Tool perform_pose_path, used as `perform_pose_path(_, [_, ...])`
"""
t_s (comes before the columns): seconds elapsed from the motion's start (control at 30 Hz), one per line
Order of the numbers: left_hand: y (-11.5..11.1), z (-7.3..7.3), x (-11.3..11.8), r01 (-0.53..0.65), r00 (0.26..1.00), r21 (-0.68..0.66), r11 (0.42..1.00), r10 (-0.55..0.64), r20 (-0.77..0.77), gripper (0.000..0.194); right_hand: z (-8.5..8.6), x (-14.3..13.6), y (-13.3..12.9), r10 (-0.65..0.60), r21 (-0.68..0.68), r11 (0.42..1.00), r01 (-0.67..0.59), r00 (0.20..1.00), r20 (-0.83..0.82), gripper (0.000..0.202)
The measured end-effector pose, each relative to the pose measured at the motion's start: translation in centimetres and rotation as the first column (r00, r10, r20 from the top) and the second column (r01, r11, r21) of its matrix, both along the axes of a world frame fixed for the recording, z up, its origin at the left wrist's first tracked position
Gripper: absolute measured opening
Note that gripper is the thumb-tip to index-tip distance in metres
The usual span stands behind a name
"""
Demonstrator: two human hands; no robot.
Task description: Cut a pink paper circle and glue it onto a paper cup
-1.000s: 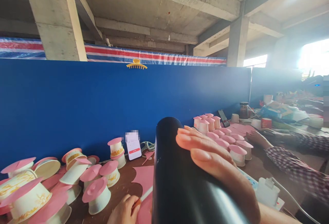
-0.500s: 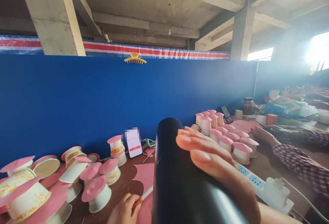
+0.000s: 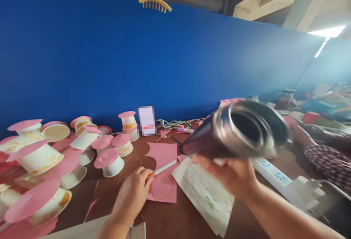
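Note:
My right hand (image 3: 233, 173) grips a dark vacuum flask (image 3: 200, 136) from beneath. The flask is tilted, and its uncapped steel mouth faces towards me and to the right; motion blurs it. Down to the left, my left hand (image 3: 138, 184) is closed on a white pen (image 3: 166, 167) with an orange end. The pen lies over a sheet of pink paper (image 3: 170, 149) with rounded cut-outs along one edge and a faint circle on it. Beside that sheet, under the flask, rests a printed paper (image 3: 203, 191).
Paper cups topped with pink discs (image 3: 108, 158) crowd the left side. A phone (image 3: 147, 120) leans against the blue partition (image 3: 109, 56), near scissors (image 3: 177, 140) and cables. At right are a power strip (image 3: 271, 171) and another person's checked sleeve (image 3: 326, 164).
The flask has swung from upright and close in front to tilted, its open mouth now showing. My view has dropped towards the table. The left hand still holds the pen.

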State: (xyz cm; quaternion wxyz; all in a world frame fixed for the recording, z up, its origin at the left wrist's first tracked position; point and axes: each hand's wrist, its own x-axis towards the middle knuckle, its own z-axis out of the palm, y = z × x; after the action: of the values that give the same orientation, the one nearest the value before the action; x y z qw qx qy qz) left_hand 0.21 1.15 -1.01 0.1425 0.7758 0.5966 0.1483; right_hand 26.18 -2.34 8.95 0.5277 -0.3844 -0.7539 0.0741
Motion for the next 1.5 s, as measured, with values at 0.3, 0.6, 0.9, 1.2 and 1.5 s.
perform_pose_path(0.3, [0.2, -0.2, 0.0, -0.02, 0.999, 0.008, 1.0, 0.019, 0.041, 0.019, 0.4, 7.2, 17.8, -0.664, -0.217, 0.747, 0.628, 0.689, -0.292, 0.055])
perform_pose_path(0.6, [0.1, 0.1, -0.1, -0.025, 0.998, -0.026, 0.999, 0.026, 0.056, 0.02, -3.2, 7.5, 24.4, -0.754, -0.389, 0.641, 0.662, 0.64, -0.152, 0.065])
perform_pose_path(0.9, [0.2, -0.4, -0.4, -0.012, 0.989, -0.015, 1.0, 0.014, 0.145, 0.02, -5.6, 7.6, 26.5, -0.754, -0.505, 0.599, 0.622, 0.65, -0.096, 0.067])
perform_pose_path(1.2, [0.3, -0.2, -0.2, -0.025, 0.995, -0.001, 1.0, 0.025, 0.101, 0.02, -5.6, 7.1, 24.5, -0.749, -0.515, 0.594, 0.617, 0.659, -0.075, 0.102])
perform_pose_path(1.5, [0.0, -0.2, -0.4, 0.018, 0.993, 0.051, 0.999, -0.024, 0.115, 0.019, -7.9, 3.2, 13.0, -0.373, -0.196, 0.891, 0.41, 0.906, 0.201, 0.047])
